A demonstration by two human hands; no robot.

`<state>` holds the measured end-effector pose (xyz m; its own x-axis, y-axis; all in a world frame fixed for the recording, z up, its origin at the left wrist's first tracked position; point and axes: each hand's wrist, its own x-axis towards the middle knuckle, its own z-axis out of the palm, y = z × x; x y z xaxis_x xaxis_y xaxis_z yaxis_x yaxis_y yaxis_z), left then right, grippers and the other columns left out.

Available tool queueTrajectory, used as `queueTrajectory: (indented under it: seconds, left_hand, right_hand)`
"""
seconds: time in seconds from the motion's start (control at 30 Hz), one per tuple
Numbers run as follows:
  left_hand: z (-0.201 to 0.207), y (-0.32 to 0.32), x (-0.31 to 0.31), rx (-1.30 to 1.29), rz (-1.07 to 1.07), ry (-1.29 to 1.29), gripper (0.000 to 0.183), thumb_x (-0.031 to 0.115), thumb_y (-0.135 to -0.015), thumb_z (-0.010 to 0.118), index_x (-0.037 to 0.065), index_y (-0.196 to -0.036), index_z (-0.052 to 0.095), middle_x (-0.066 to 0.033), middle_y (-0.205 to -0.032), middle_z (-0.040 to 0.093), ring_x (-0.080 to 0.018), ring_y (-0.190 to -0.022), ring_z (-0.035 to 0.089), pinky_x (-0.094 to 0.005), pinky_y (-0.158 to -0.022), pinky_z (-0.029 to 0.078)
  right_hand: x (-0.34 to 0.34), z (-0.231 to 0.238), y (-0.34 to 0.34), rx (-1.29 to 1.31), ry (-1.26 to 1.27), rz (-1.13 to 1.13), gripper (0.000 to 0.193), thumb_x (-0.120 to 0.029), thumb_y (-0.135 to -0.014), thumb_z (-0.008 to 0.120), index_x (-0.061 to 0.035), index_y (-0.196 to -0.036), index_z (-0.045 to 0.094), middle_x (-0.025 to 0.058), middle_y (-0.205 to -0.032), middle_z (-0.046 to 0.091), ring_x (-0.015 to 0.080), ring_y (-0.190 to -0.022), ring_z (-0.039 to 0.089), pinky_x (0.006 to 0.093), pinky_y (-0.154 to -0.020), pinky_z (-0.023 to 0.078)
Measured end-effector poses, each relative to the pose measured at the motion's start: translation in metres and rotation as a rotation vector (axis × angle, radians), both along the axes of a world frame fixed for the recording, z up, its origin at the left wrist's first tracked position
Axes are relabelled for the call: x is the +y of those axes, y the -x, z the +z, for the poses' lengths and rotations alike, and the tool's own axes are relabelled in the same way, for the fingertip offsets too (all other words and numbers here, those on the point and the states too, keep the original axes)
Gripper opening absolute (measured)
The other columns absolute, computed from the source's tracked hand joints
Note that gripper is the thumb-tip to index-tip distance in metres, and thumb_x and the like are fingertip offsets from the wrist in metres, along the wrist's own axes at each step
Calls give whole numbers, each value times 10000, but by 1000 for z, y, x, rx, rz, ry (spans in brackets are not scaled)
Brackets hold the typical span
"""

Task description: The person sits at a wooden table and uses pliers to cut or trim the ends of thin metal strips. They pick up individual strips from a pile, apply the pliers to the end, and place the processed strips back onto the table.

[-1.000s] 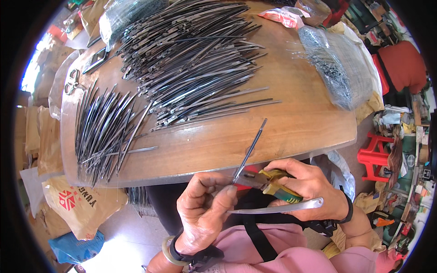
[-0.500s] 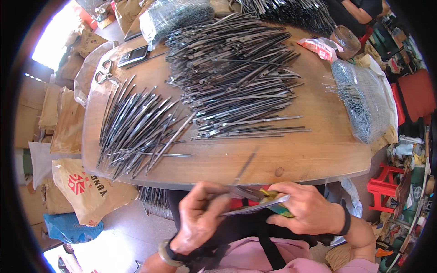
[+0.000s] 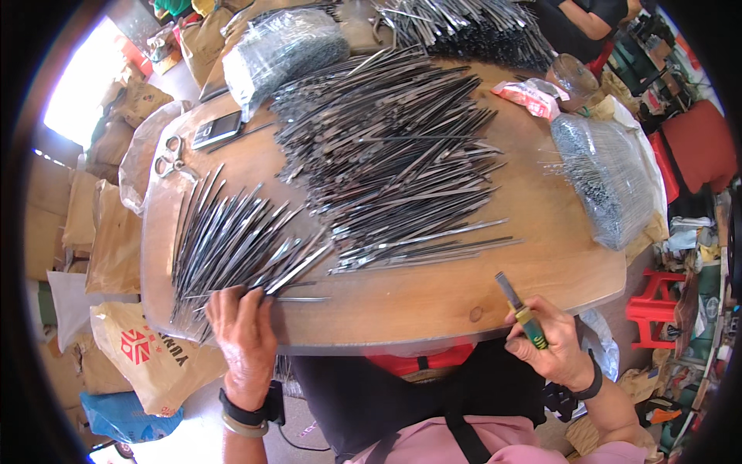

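Note:
My left hand (image 3: 241, 325) reaches over the near end of the left pile of thin metal strips (image 3: 224, 240). Its fingers are bent down around a strip end, and the fingertips are partly hidden among the pieces. In my right hand (image 3: 553, 344), above the table's front edge, is a flat file (image 3: 523, 311) with a grey blade and a green-and-yellow handle. Its blade points up and away to the left, touching nothing. A larger heap of dark metal strips (image 3: 386, 147) covers the middle of the table.
Scissors (image 3: 174, 160) and a phone (image 3: 218, 130) lie at the table's (image 3: 417, 309) far left. Plastic-wrapped bundles stand at the back left (image 3: 290, 50) and at the right (image 3: 603, 174). A red stool (image 3: 653, 305) is at the right. Another person's arm (image 3: 583, 17) shows at the far right.
My hands have separated. The left went from the file to the left pile, and the strip it held against the file is no longer there. The right moved rightward with the file.

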<state>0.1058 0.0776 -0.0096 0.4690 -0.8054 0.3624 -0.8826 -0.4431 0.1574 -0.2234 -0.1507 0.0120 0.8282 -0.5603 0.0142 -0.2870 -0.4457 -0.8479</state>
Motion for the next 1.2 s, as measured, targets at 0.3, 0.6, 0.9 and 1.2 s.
queueTrajectory:
  seconds: [0.3, 0.6, 0.9, 1.2]
  left_hand:
    - [46, 50, -116, 260, -355, 258, 308, -58, -726, 718, -45, -1025, 650, -178, -924, 590, -316, -793, 577, -365, -672, 483]
    - [20, 47, -198, 25, -377, 132, 162, -62, -788, 628, -27, -946, 617, -154, -822, 507, -332, -801, 536, -422, -687, 452]
    - [38, 60, -178, 232, -289, 210, 81, -39, -880, 609, -59, -956, 624, -150, -743, 534, -270, -586, 509, -341, -552, 401]
    - [30, 62, -101, 490, -100, 260, 77, -64, -847, 617, -57, -922, 631, -93, -679, 514, -158, -535, 487, -282, -499, 361]
  right_hand:
    - [-23, -9, 11, -185, -511, -208, 260, -245, -851, 724, 6, -823, 664, 142, -928, 633, 196, -820, 605, 297, -703, 465]
    - [-123, 41, 28, -135, 514, -334, 90, -35, -804, 670, 0, -886, 676, 106, -917, 611, 207, -752, 626, 301, -684, 497]
    - [-183, 26, -59, -93, 881, -18, 114, -56, -757, 687, 18, -836, 651, 177, -933, 594, 354, -749, 622, 423, -691, 521]
    - [-163, 65, -52, -50, 1037, -108, 183, -3, -733, 716, 20, -909, 667, 155, -1034, 629, 317, -814, 652, 377, -704, 534]
